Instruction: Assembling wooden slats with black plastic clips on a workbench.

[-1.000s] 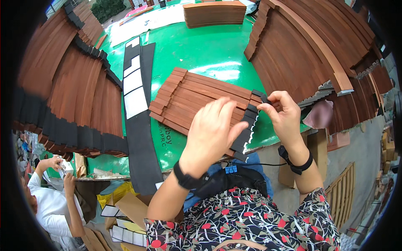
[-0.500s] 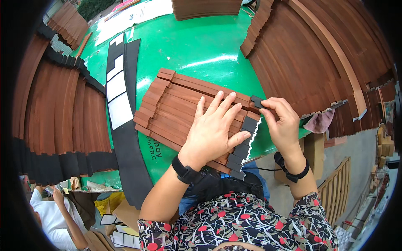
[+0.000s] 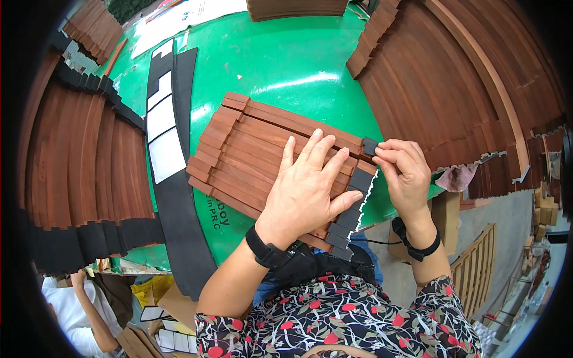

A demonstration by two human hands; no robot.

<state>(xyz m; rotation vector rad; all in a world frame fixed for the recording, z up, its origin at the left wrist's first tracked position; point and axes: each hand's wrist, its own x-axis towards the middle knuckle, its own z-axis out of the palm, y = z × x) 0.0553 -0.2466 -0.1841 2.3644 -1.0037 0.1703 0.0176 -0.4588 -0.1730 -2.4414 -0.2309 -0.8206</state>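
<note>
Side by side on the green table lies a row of reddish-brown wooden slats [image 3: 239, 161], slanting across in front of me. Black pads [image 3: 343, 227] cover the right ends of several of them, with a ragged white edge. My left hand [image 3: 301, 197] rests flat on the slats, fingers spread and holding nothing. At the right end of the farthest slat, which a narrow gap parts from the others, sits a small black pad [image 3: 369, 146]. Thumb and fingertips of my right hand [image 3: 407, 173] pinch this pad at its outer edge.
Large slat stacks stand at the left [image 3: 89, 161] and right [image 3: 453, 95]. A black sheet with white backing squares [image 3: 167, 155] lies left of the row. A cloth [image 3: 456, 178] hangs by the right stack. Another person [image 3: 77, 310] is at lower left.
The small black pad now sits closer over the slat's end, my right fingertips still on it. My left hand stays flat on the slats. The whole view has shifted slightly.
</note>
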